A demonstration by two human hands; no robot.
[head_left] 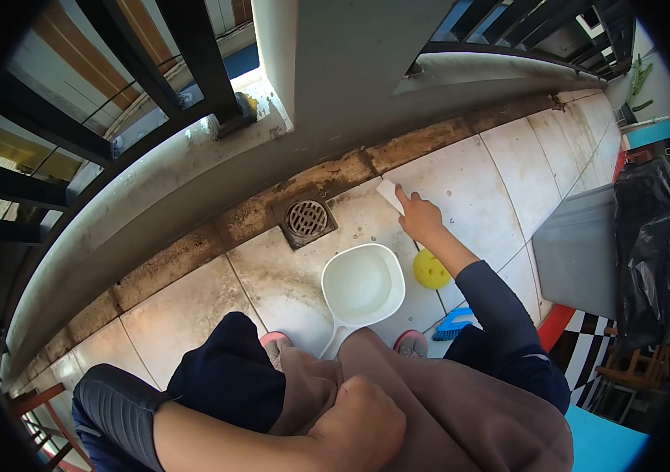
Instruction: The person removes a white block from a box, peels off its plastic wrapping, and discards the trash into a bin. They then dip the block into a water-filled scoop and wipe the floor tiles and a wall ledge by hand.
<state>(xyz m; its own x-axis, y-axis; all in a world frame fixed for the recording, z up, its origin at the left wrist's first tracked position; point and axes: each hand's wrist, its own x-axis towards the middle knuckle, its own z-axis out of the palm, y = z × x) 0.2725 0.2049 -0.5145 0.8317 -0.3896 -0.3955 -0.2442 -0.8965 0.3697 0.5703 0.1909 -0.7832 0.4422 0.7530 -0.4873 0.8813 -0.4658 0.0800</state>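
My right hand (421, 218) reaches down to the tiled floor, its fingers closed on a small white block (388, 195) held against a tile near the dirty wall edge. Whether the block is a sponge or something harder I cannot tell. My left hand (362, 425) is a fist resting on the brown cloth (445, 385) over my lap; its fingertips are hidden. A white dipper (363, 285) with liquid in it stands between my feet, its handle toward me. Beside it sits a yellow round object with holes (431, 269). A blue brush (453, 322) lies by my right knee.
A square floor drain (307, 219) sits by the stained base of the low wall (335, 102). Dark railings (51, 118) top the wall. At right stands a grey bin (579, 244) with a black bag (646, 244). A potted plant (638, 86) is at the far end.
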